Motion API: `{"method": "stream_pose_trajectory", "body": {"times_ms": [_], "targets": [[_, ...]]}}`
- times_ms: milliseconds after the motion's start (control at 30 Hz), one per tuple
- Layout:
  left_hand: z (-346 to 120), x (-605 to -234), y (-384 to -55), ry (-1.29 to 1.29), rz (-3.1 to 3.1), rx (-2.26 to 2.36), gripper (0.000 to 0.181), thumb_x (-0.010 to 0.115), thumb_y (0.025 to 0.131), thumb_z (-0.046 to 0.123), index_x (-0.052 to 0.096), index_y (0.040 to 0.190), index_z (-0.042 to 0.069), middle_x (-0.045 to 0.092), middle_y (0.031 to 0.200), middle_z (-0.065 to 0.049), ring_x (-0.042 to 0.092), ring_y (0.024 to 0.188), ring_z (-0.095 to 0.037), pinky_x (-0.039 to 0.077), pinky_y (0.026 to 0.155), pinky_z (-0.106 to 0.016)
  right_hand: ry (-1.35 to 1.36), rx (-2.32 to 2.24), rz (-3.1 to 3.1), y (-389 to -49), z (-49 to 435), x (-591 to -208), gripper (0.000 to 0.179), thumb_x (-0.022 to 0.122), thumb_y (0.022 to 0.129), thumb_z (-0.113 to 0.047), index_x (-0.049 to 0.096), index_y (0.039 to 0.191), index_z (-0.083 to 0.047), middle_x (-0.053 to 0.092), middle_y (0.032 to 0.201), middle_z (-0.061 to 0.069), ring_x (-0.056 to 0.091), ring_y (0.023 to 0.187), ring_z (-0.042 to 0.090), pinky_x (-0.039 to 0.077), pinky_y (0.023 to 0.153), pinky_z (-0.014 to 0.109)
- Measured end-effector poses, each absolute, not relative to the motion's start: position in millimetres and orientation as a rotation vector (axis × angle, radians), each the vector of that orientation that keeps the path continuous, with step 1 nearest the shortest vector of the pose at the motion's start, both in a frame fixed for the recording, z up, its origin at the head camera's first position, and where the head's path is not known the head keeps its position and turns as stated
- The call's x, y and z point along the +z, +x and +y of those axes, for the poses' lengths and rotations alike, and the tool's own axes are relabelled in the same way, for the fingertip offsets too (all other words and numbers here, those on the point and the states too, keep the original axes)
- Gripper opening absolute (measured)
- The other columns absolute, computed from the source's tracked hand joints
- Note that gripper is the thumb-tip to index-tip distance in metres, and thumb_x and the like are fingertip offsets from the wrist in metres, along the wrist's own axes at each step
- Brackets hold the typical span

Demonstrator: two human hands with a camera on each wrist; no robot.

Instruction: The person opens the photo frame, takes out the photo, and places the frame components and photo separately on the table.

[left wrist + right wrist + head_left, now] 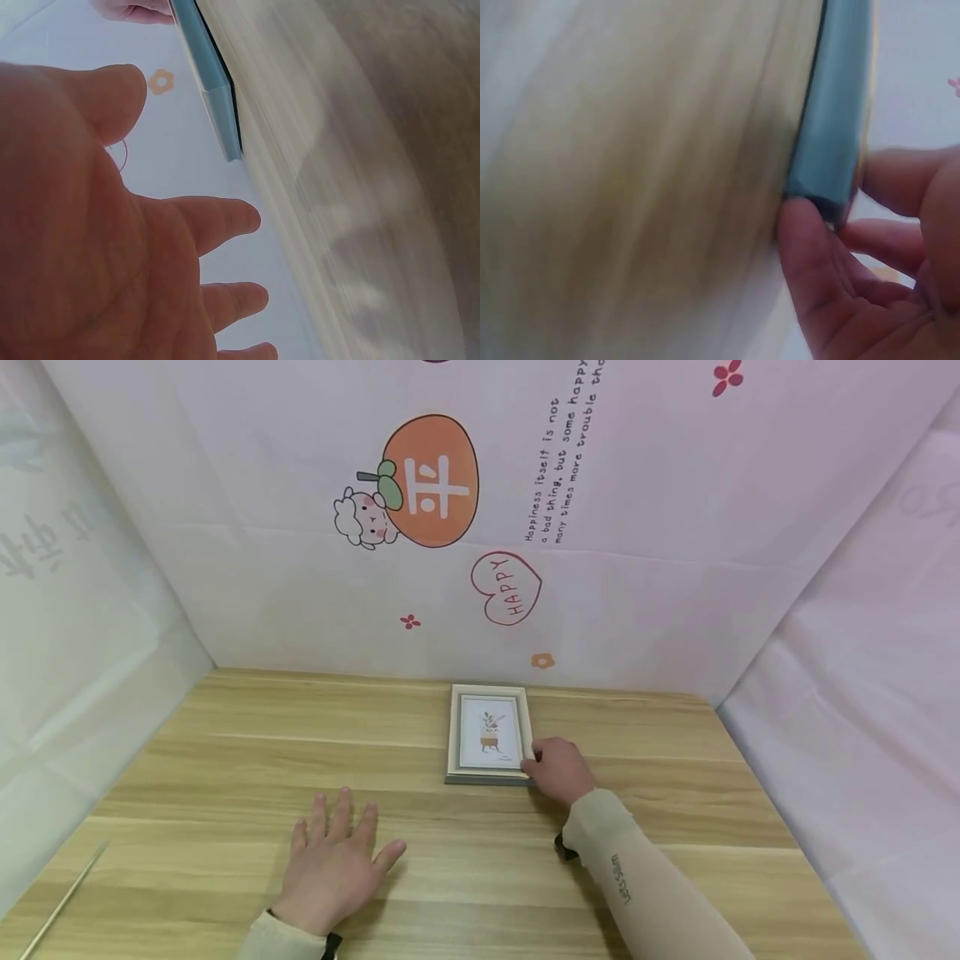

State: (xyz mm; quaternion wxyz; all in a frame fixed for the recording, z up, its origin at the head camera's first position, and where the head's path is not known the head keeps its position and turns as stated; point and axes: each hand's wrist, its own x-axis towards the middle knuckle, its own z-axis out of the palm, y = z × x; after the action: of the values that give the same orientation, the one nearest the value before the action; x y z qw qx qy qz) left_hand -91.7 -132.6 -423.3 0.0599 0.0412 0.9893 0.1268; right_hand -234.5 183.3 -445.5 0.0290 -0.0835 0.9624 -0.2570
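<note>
Head view downward, wrist views close, picture frame [489, 731] shared

A: What setting is shown?

B: A draped tabletop booth: a wood-grain surface [300, 735] bounded by a rear sheet [637, 610], a left sheet [82, 627] and a right sheet [870, 710], all pale.

A: Which features indicate this?

B: Creased sheets meeting at corners, with printed decoration: an orange fruit [450, 452], a "HAPPY" heart [506, 587]. Whether home or workplace surrounds it cannot be determined.
</note>
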Motion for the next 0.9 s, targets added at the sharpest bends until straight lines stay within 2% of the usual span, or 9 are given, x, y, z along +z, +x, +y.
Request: {"method": "stream_pose_trajectory", "body": {"times_ms": [67, 133, 167, 233, 300, 400, 600, 767, 900], "targets": [[-133, -422, -92, 0.119, 2.99, 0.392, 0.076, 0.041, 0.099, 0.063, 0.044, 0.149, 0.005, 0.014, 0.159, -0.029, 0.003, 0.142, -0.056, 0.003, 0.108, -0.073, -0.245, -0.812, 2.942, -231, 185, -443, 0.034, 0.069, 0.095, -0.026, 0.05, 0.075, -0.006, 0.05, 0.066, 0.004, 0.046, 0.06, 0.019, 0.04, 0.056, 0.032], [-134, -421, -91, 0.115, 2.991, 0.398, 0.076, 0.042, 0.1, 0.062, 0.044, 0.149, 0.005, 0.015, 0.158, -0.029, 0.003, 0.142, -0.056, 0.003, 0.108, -0.073, -0.215, -0.837, 2.92, -224, 187, -440, 0.033, 0.069, 0.095, -0.036, 0.061, 0.096, -0.004, 0.062, 0.083, 0.008, 0.057, 0.076, 0.023, 0.049, 0.069, 0.037], [-135, -421, -91, 0.115, 2.993, 0.399, 0.076, 0.042, 0.099, 0.062, 0.045, 0.149, 0.005, 0.015, 0.158, -0.03, 0.003, 0.142, -0.056, 0.003, 0.108, -0.073, -0.202, -0.852, 2.91, -220, 189, -438, 0.04, 0.068, 0.095, -0.04, 0.062, 0.11, -0.003, 0.065, 0.095, 0.011, 0.061, 0.087, 0.027, 0.051, 0.077, 0.041], [-135, -422, -91, 0.119, 2.999, 0.4, 0.075, 0.043, 0.099, 0.062, 0.045, 0.149, 0.005, 0.015, 0.158, -0.03, 0.003, 0.142, -0.056, 0.003, 0.108, -0.073, -0.186, -0.867, 2.912, -211, 195, -433, 0.06, 0.065, 0.095, -0.045, 0.054, 0.135, -0.001, 0.063, 0.12, 0.019, 0.058, 0.111, 0.036, 0.047, 0.094, 0.051], [-134, -423, -92, 0.126, 3.003, 0.394, 0.074, 0.043, 0.1, 0.061, 0.045, 0.149, 0.005, 0.015, 0.159, -0.029, 0.003, 0.142, -0.056, 0.004, 0.109, -0.073, -0.19, -0.835, 2.95, -200, 201, -429, 0.074, 0.062, 0.096, -0.047, 0.042, 0.147, 0.002, 0.054, 0.137, 0.024, 0.048, 0.127, 0.042, 0.038, 0.104, 0.058], [-133, -424, -92, 0.136, 3.007, 0.389, 0.074, 0.042, 0.1, 0.061, 0.045, 0.149, 0.006, 0.014, 0.159, -0.028, 0.003, 0.142, -0.055, 0.004, 0.109, -0.073, -0.236, -0.759, 3.019, -185, 210, -424, 0.072, 0.059, 0.098, -0.048, 0.043, 0.146, 0.004, 0.048, 0.142, 0.027, 0.041, 0.131, 0.048, 0.033, 0.107, 0.062], [-132, -424, -91, 0.156, 3.025, 0.377, 0.072, 0.044, 0.1, 0.059, 0.046, 0.148, 0.006, 0.015, 0.159, -0.028, 0.005, 0.142, -0.055, 0.005, 0.109, -0.073, -0.249, -0.684, 3.082, -150, 219, -421, 0.073, 0.059, 0.097, -0.051, 0.045, 0.145, 0.002, 0.049, 0.14, 0.028, 0.045, 0.128, 0.047, 0.036, 0.104, 0.063], [-134, -424, -89, 0.165, 3.021, 0.386, 0.071, 0.045, 0.1, 0.058, 0.046, 0.148, 0.005, 0.016, 0.158, -0.029, 0.004, 0.142, -0.056, 0.004, 0.108, -0.073, -0.259, -0.574, 3.151, -122, 217, -415, 0.074, 0.066, 0.093, -0.049, 0.047, 0.145, 0.0, 0.048, 0.141, 0.029, 0.044, 0.129, 0.048, 0.033, 0.101, 0.069], [-135, -425, -89, 0.165, 3.02, 0.417, 0.071, 0.046, 0.1, 0.057, 0.047, 0.147, 0.004, 0.017, 0.157, -0.031, 0.004, 0.142, -0.056, 0.003, 0.108, -0.074, -0.275, -0.421, 3.253, -104, 216, -413, 0.076, 0.072, 0.087, -0.052, 0.051, 0.144, -0.005, 0.047, 0.143, 0.026, 0.043, 0.13, 0.046, 0.027, 0.098, 0.073]]}}
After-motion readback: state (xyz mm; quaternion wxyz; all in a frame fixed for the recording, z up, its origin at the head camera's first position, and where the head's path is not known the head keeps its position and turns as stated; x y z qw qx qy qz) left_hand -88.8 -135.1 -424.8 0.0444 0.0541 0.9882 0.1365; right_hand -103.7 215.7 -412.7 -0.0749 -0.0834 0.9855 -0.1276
